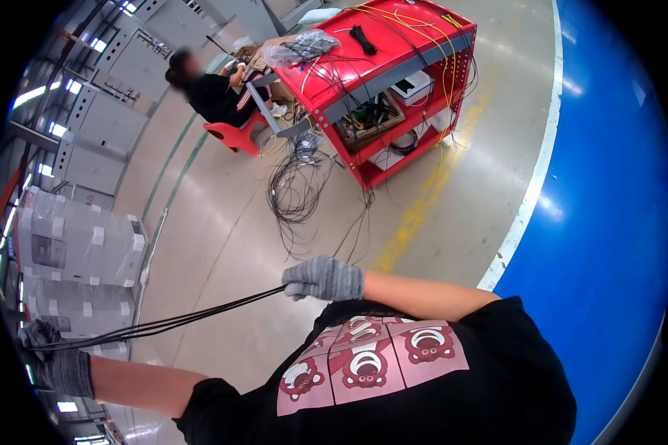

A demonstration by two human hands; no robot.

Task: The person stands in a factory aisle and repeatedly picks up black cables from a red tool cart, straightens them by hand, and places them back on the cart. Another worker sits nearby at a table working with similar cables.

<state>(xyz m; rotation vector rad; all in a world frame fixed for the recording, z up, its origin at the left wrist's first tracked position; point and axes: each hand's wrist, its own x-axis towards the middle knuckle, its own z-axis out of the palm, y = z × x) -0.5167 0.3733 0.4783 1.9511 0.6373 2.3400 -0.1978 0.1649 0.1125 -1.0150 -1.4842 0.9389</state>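
Several thin black cables (193, 317) run taut between my two grey-gloved hands. Out at the far left, my left hand (56, 362) is closed around one end of the bundle, its arm stretched out. My right hand (323, 279) grips the same bundle in a fist in front of my chest. Beyond the right hand, loose black strands (358, 230) trail up toward the red cart. A tangled coil of black cable (293, 189) lies on the floor beside the cart.
A red tool cart (393, 52) holds cables, a plastic bag and a box of tools. Beside it a person (219, 93) sits on a red stool (234, 136), handling something. Wrapped boxes (82, 245) stand at the left; blue flooring (594, 185) lies to the right.
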